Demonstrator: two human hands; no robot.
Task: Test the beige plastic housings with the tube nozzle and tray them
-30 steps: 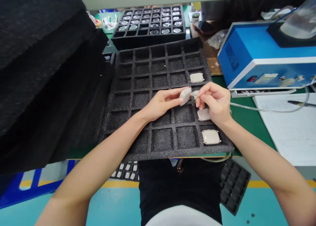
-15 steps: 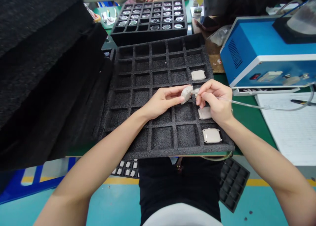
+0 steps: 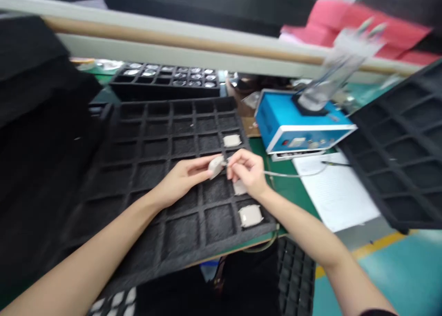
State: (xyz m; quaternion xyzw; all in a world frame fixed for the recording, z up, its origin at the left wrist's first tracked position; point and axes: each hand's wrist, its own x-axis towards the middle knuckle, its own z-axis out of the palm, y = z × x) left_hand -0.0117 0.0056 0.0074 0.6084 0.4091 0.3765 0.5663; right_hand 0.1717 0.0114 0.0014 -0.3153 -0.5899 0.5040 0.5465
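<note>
Pinched between the thumb and fingers of my left hand (image 3: pixel 183 178), a beige watch case (image 3: pixel 216 167) is tilted up above a black foam tray (image 3: pixel 201 224). My right hand (image 3: pixel 249 172) is closed on the end of a thin clear tube (image 3: pixel 288 174). The tube's tip is at the case's right edge; blur hides whether it touches. More beige cases lie in the tray's right column: one (image 3: pixel 232 140) beyond my hands, one (image 3: pixel 239 187) partly covered by my right hand, and one (image 3: pixel 250 215) nearest me.
A blue machine (image 3: pixel 271 125) stands at right, near a written sheet (image 3: pixel 331 194) and a pen (image 3: pixel 336 163). Another foam tray (image 3: pixel 404 169) slants at far right. Dark foam (image 3: pixel 37 159) is piled at left. Behind, a tray (image 3: pixel 165 93) holds round watch parts below a shelf rail (image 3: pixel 165 37).
The camera view has swung up and to the right, bringing in the shelf and the right-hand tray. Both hands keep their hold on the watch case and the tube.
</note>
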